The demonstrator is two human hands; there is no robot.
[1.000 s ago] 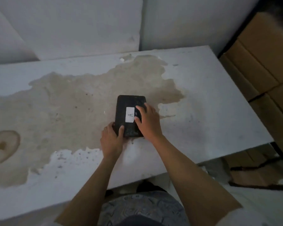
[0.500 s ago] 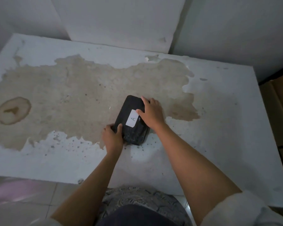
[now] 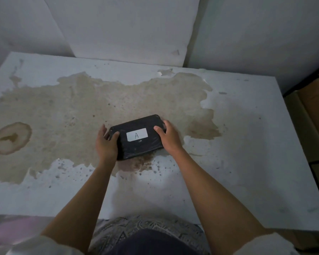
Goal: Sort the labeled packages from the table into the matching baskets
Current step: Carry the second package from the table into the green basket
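A black wrapped package [image 3: 138, 144] with a white label reading "A" [image 3: 137, 135] lies crosswise near the middle of the stained white table [image 3: 247, 144]. My left hand [image 3: 106, 144] grips its left end, thumb on top. My right hand [image 3: 168, 138] grips its right end, fingers curled over the far edge. Whether the package rests on the table or is slightly lifted is unclear. No basket is in view.
White wall panels [image 3: 129, 28] stand right behind the table's far edge. Brown cardboard boxes [image 3: 313, 115] are stacked to the right of the table. A round brown stain [image 3: 10, 138] marks the table at left. My patterned clothing [image 3: 145, 234] touches the near edge.
The package has turned from lengthwise to crosswise, so the label reads upright. My hands shifted to its two short ends. The camera view swung left and pulled back.
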